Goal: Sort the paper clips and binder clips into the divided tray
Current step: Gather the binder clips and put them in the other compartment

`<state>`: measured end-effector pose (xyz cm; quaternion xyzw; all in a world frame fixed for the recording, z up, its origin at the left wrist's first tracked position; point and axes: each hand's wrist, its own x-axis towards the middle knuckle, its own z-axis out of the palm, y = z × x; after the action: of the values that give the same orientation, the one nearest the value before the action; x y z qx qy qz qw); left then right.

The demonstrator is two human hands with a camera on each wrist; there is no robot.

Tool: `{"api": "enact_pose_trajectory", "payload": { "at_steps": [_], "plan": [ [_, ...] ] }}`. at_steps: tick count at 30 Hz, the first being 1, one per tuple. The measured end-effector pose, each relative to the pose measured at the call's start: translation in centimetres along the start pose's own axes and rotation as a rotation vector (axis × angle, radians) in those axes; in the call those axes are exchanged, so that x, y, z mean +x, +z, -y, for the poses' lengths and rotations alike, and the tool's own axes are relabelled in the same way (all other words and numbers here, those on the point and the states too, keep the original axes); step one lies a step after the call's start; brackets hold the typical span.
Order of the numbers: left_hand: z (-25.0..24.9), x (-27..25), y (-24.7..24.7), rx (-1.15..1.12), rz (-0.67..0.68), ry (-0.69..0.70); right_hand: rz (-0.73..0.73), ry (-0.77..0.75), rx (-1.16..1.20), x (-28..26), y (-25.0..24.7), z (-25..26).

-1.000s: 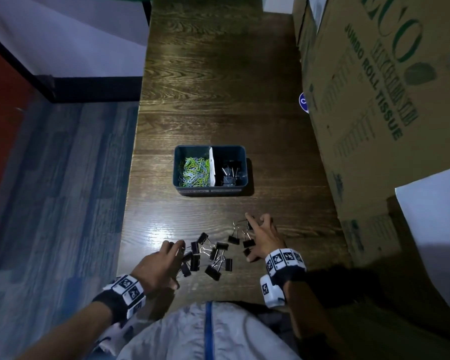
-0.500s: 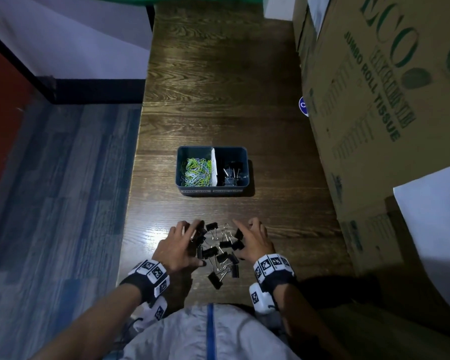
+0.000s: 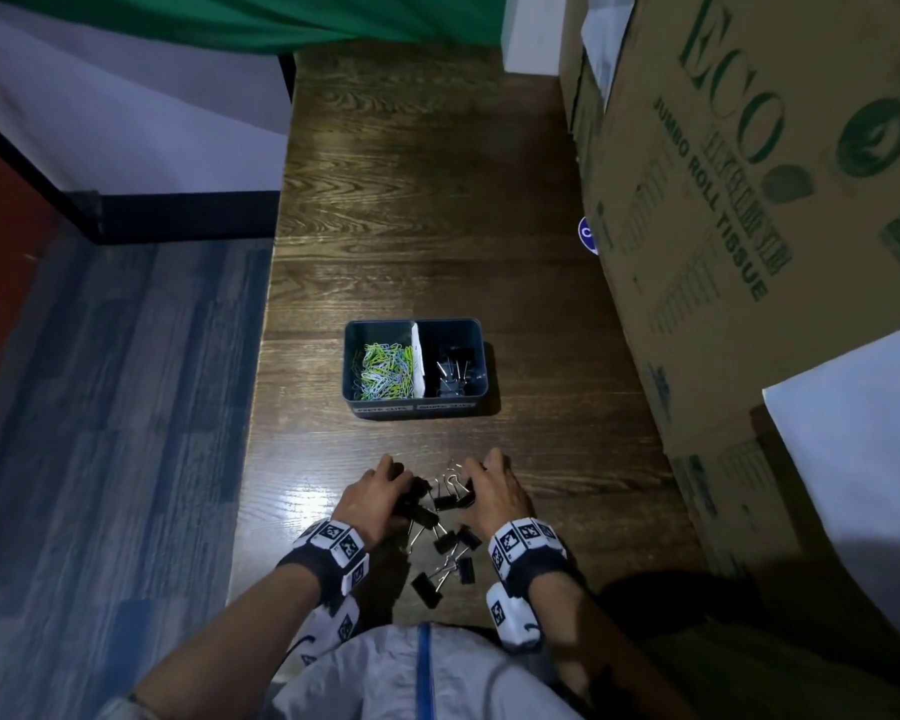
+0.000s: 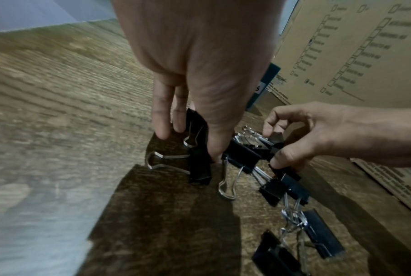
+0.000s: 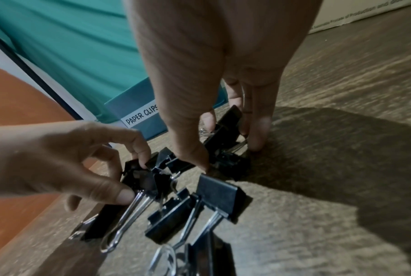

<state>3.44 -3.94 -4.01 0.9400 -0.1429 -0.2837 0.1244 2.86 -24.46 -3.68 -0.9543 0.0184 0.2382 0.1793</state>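
Raking inward since a second ago, the left hand (image 3: 380,498) and right hand (image 3: 494,493) now bracket the binder clips (image 3: 445,537) on the table (image 3: 437,200), just short of the divided tray (image 3: 417,407), whose halves already hold paper clips (image 3: 383,368) and black clips. From the left wrist, thumb and fingers (image 4: 160,119) curl down pinching a clip. From the right wrist, fingers (image 5: 258,115) likewise clamp clips beside the tray's label. Gathered so, one bigger scoop should be possible.
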Motion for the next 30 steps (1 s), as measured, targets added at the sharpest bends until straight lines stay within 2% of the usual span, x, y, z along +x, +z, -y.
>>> {"api": "enact_pose_trajectory", "payload": {
  "at_steps": [6,12,18,22,25,30],
  "plan": [
    [-0.7,-0.2,-1.2,-0.037,-0.043,-0.035,-0.016,0.087,0.225,-0.3,-1.0,0.4],
    [-2.2,0.7,-5.8,-0.185,-0.221,0.078,-0.051,0.186,0.463,-0.7,-2.1,-0.5],
    [-4.9,4.2,-12.5,-0.380,-0.407,0.166,-0.117,0.116,0.589,-0.6,-6.2,-0.4],
    [-5.1,5.4,-13.7,-0.321,-0.490,0.125,-0.186,0.046,0.618,1.6,-10.3,1.8],
    [-3.9,4.4,-11.5,-0.228,-0.458,0.056,-0.244,-0.012,0.588,3.6,-12.7,3.4],
    [-1.1,1.4,-6.4,-0.163,-0.270,0.034,-0.288,-0.030,0.546,3.9,-12.7,3.2]
  ]
}}
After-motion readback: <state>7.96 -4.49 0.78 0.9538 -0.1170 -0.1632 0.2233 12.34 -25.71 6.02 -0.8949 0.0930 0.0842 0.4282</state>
